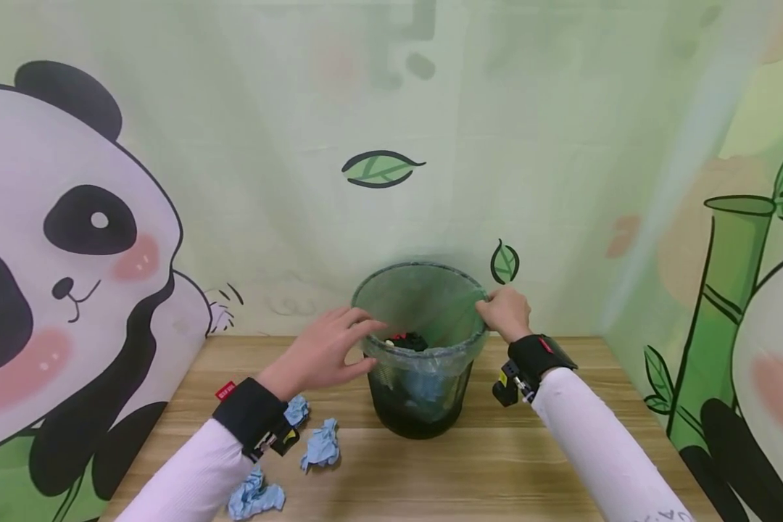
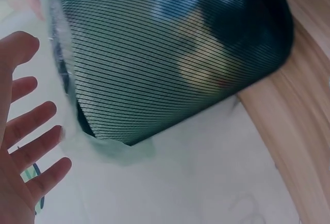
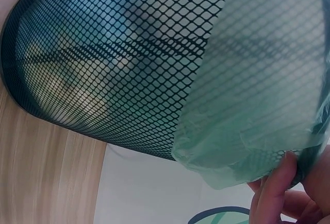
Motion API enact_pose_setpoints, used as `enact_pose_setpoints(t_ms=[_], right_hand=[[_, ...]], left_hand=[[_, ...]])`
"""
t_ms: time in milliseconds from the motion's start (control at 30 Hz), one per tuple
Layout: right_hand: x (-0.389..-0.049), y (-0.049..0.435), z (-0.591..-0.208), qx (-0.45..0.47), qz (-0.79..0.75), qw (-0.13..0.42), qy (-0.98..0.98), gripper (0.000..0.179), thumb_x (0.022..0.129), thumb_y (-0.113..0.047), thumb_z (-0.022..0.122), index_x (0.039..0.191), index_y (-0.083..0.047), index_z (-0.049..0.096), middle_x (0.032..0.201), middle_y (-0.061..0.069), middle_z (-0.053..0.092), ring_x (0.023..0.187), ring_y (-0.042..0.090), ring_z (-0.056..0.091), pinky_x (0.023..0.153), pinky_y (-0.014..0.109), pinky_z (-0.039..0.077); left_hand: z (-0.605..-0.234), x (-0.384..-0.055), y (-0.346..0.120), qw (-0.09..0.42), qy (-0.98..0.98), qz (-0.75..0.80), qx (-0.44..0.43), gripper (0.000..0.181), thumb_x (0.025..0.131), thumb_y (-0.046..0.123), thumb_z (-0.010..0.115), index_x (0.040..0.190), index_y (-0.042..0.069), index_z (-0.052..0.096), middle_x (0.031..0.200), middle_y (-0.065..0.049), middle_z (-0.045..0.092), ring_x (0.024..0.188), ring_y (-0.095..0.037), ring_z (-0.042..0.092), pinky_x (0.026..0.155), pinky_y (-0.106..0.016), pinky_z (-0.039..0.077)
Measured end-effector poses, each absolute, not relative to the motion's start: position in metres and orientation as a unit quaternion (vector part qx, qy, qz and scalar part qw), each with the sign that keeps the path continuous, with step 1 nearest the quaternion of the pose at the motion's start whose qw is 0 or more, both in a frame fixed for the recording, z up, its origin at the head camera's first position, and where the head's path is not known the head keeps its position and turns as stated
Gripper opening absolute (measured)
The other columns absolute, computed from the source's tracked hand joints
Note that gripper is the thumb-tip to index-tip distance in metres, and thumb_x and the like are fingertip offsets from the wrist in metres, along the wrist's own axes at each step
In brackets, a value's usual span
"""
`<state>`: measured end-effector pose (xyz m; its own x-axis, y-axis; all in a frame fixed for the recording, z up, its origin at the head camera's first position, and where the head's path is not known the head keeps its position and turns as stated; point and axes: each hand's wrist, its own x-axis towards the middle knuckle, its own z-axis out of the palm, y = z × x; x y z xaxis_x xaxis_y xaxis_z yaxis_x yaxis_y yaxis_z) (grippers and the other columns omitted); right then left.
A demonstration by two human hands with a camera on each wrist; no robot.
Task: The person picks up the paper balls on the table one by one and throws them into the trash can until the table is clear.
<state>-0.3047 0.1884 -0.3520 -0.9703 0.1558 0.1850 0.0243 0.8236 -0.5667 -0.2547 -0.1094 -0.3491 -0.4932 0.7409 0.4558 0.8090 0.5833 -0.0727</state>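
Observation:
A black mesh trash bin (image 1: pixel 391 397), lined with a thin translucent green bag (image 3: pixel 242 131), stands upright on the wooden table. The bag's edge folds over the rim, and some red and black rubbish (image 1: pixel 409 341) shows inside. My right hand (image 1: pixel 505 313) grips the bag and rim at the bin's right side, thumb and fingers on either side of the edge in the right wrist view. At the left side of the rim, my left hand (image 1: pixel 329 348) is spread with nothing in it. In the left wrist view its fingers (image 2: pixel 36 147) stand apart from the bag.
Several crumpled pieces of blue paper (image 1: pixel 322 444) lie on the wooden table (image 1: pixel 483 471) left of the bin, partly behind the left wrist. Close behind the bin hangs a pale green backdrop (image 1: pixel 261 217) printed with pandas, leaves and bamboo.

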Motion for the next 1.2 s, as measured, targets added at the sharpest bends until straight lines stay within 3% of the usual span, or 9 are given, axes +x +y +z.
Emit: enact_pose_setpoints(t_ms=[333,700,1033,1200], right_hand=[[-0.303,0.187,-0.353,-0.039,0.294,0.119,-0.948,0.035,0.075,-0.01,0.047,0.043,-0.015,0.032,0.039,-0.001,0.037,0.038,0.015,0.04,0.039,0.02,0.016],[-0.302,0.188,-0.351,-0.039,0.29,0.121,-0.948,0.036,0.075,-0.01,0.047,0.043,-0.015,0.031,0.039,-0.002,0.035,0.038,0.015,0.04,0.04,0.021,0.016],[-0.304,0.19,-0.352,-0.039,0.286,0.121,-0.95,0.036,0.075,-0.011,0.047,0.043,-0.015,0.031,0.039,-0.002,0.035,0.037,0.015,0.038,0.039,0.021,0.016],[-0.304,0.189,-0.352,-0.043,0.29,0.115,-0.949,0.036,0.076,-0.011,0.047,0.043,-0.015,0.032,0.039,-0.001,0.039,0.039,0.016,0.042,0.039,0.021,0.019]], left_hand=[[-0.372,-0.231,-0.134,0.22,-0.867,-0.077,-0.441,0.049,0.079,0.041,0.053,0.122,0.016,0.05,0.114,-0.002,0.05,0.103,-0.018,0.046,0.085,-0.036,0.04],[-0.418,-0.214,-0.18,0.2,-0.905,-0.098,-0.363,0.055,0.078,0.047,0.054,0.125,0.018,0.045,0.122,-0.004,0.047,0.109,-0.021,0.046,0.086,-0.041,0.04],[-0.476,-0.192,-0.212,0.149,-0.943,-0.099,-0.28,0.068,0.073,0.056,0.055,0.131,0.024,0.038,0.13,-0.003,0.04,0.113,-0.024,0.042,0.088,-0.047,0.037],[-0.508,-0.184,-0.227,0.136,-0.952,-0.1,-0.254,0.076,0.068,0.061,0.058,0.13,0.02,0.041,0.131,-0.005,0.04,0.113,-0.026,0.043,0.087,-0.049,0.037]])
